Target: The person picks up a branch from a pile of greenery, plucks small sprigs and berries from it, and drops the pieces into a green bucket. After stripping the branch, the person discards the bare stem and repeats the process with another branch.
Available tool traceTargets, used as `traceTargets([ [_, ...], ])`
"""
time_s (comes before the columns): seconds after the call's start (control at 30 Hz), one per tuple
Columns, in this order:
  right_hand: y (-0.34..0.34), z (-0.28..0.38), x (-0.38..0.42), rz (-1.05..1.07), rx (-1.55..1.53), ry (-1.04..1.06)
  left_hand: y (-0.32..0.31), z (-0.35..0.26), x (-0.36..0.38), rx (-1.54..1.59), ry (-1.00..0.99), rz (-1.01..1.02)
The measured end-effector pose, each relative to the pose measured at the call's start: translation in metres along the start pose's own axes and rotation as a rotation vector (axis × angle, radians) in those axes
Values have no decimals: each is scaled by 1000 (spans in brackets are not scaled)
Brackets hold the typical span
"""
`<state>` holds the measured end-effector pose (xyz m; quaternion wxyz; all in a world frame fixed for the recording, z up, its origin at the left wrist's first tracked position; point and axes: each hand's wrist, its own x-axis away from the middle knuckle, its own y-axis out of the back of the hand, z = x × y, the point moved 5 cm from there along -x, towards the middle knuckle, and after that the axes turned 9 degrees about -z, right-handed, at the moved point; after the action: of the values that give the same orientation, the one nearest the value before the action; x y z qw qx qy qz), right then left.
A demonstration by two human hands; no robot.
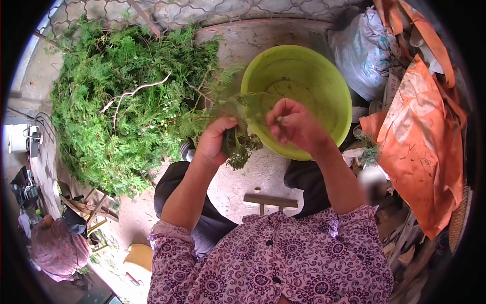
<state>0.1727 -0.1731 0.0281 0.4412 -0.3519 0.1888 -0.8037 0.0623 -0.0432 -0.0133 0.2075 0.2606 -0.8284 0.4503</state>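
My left hand (215,139) is wrapped round a leafy evergreen sprig (237,147), whose feathery ends stick out above and below the fist. Over the near left part of a lime-green plastic tub (309,73), my right hand (298,125) has its fingers curled in a pinch. Whatever lies between those fingertips is too small and blurred to name. A big heap of cut evergreen branches (136,66) lies on the floor to the left of the tub, with a bare forked twig (134,92) on top.
A white sack (362,55) stands behind the tub on the right. Orange sheeting (412,152) hangs down the right side, above pieces of wood. A wire fence (223,7) runs along the back. Another person (58,248) and a yellow bucket (139,257) are at lower left.
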Motion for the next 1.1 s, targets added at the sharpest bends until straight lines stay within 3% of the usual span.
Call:
traceTargets([
  [0.23,9,-14,-5,-194,215,-26,-4,-4,3,92,-63,-44],
  [0.3,6,-17,-7,-173,220,-13,-4,-1,2,93,-3,87],
  [0.57,5,-17,-8,-161,232,85,-1,9,1,-12,27,53],
  [0.73,2,-12,-6,-159,403,223,-8,13,4,-6,17,61],
  [0.83,-6,-8,-2,-167,504,285,-11,15,7,-46,22,-34],
  [1.1,-9,-9,1,-113,476,242,-10,16,4,-255,-3,-3],
])
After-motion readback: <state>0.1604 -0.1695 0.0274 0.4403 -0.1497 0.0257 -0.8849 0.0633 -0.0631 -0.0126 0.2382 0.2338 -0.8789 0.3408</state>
